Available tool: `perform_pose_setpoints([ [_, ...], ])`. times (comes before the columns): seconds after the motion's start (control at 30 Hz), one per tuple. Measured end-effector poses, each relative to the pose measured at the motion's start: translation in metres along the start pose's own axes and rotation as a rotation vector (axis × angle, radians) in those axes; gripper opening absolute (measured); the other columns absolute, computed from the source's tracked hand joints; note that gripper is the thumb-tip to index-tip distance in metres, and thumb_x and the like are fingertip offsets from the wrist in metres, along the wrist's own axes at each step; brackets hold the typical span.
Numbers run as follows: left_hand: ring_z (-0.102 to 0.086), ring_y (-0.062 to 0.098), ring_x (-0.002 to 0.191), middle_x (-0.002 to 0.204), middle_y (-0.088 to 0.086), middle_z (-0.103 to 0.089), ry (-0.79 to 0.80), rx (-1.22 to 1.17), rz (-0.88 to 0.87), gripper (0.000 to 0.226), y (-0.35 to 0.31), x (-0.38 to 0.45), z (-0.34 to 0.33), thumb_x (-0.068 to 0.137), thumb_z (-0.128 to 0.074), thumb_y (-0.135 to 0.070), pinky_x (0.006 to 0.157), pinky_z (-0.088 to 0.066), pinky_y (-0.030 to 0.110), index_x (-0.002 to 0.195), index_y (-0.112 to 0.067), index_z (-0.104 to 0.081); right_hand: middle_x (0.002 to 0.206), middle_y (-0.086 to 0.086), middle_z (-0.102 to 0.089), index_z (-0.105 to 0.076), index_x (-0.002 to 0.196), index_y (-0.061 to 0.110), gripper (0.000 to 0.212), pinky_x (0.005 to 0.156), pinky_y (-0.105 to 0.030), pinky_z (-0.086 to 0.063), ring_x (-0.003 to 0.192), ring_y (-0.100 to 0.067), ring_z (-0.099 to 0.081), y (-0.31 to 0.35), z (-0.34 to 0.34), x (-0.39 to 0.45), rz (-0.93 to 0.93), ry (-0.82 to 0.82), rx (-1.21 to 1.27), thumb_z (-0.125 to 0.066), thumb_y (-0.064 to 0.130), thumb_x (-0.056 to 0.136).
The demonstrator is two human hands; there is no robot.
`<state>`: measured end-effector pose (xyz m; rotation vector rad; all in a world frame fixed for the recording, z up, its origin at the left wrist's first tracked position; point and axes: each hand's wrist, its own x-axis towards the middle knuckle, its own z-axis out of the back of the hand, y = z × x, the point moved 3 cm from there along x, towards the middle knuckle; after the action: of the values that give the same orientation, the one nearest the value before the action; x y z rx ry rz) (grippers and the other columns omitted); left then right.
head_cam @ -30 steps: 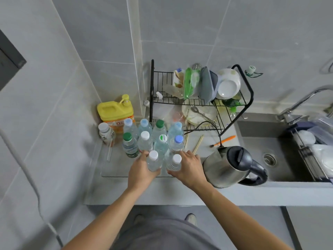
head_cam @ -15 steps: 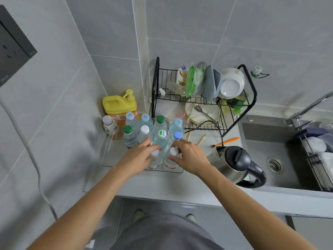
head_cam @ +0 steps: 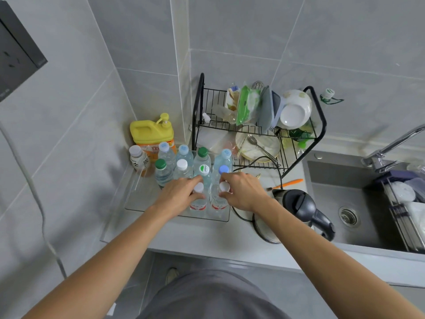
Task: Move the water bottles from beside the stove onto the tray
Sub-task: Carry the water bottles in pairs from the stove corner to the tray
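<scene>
A clear plastic tray [head_cam: 140,199] lies on the grey counter in the corner. Several water bottles with blue, green and white caps stand on it in rows. My left hand [head_cam: 181,194] grips a white-capped bottle with a red label [head_cam: 198,202] at the tray's front. My right hand [head_cam: 243,192] grips a second white-capped bottle with a red label [head_cam: 218,203] right beside it. Both bottles stand upright on the tray, and my fingers wrap their necks.
A steel electric kettle [head_cam: 296,210] stands right of the tray, its cord running past my right wrist. Behind are a black dish rack [head_cam: 319,125] with dishes, a yellow detergent jug [head_cam: 151,132] and a small white-capped drink bottle [head_cam: 139,160]. The sink [head_cam: 340,203] is at right.
Both hands have slid up from the bottles' bodies to their necks near the caps. The two front bottles have stayed on the tray; the camera has moved slightly.
</scene>
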<state>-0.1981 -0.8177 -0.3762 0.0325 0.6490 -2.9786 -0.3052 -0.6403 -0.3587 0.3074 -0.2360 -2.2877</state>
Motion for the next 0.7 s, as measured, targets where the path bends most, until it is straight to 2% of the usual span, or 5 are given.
perform_pose_setpoints([
  [0.17,-0.063,0.025,0.071,0.07,-0.008,-0.059,0.057,-0.051,-0.001,0.034,0.003,0.004,-0.001,0.09,-0.079,-0.044,0.062,-0.051,0.042,0.098,-0.023,-0.052,0.104,-0.001,-0.072,-0.06,0.112,0.021,0.031,0.071,-0.034,-0.044,0.093,-0.031,-0.067,0.002,-0.006,-0.001,0.005,-0.023,0.03,-0.072,0.042,0.093],
  [0.3,-0.063,0.027,0.079,0.078,-0.004,-0.061,0.149,-0.01,-0.029,0.03,0.006,0.011,0.0,0.091,-0.08,-0.031,0.066,-0.052,0.045,0.107,-0.024,-0.055,0.107,0.001,-0.071,-0.059,0.114,0.023,0.033,0.074,-0.037,-0.049,0.095,-0.03,-0.067,0.004,-0.009,0.0,-0.003,-0.036,0.048,-0.073,0.044,0.092],
  [0.5,-0.065,0.034,0.093,0.095,0.003,-0.069,0.101,0.011,-0.013,0.026,0.002,0.012,-0.005,0.094,-0.076,-0.028,0.07,-0.052,0.046,0.107,-0.022,-0.055,0.105,-0.004,-0.072,-0.059,0.115,0.021,0.037,0.072,-0.035,-0.043,0.094,-0.033,-0.068,0.004,-0.008,0.001,0.039,0.003,-0.021,-0.074,0.046,0.092],
  [0.7,-0.065,0.034,0.093,0.097,0.001,-0.07,0.044,-0.015,-0.005,0.025,0.008,0.009,-0.008,0.093,-0.077,-0.025,0.068,-0.049,0.043,0.108,-0.023,-0.058,0.101,-0.003,-0.073,-0.059,0.113,0.019,0.041,0.069,-0.035,-0.041,0.092,-0.034,-0.068,0.002,-0.009,0.0,0.013,-0.006,-0.038,-0.073,0.05,0.092],
])
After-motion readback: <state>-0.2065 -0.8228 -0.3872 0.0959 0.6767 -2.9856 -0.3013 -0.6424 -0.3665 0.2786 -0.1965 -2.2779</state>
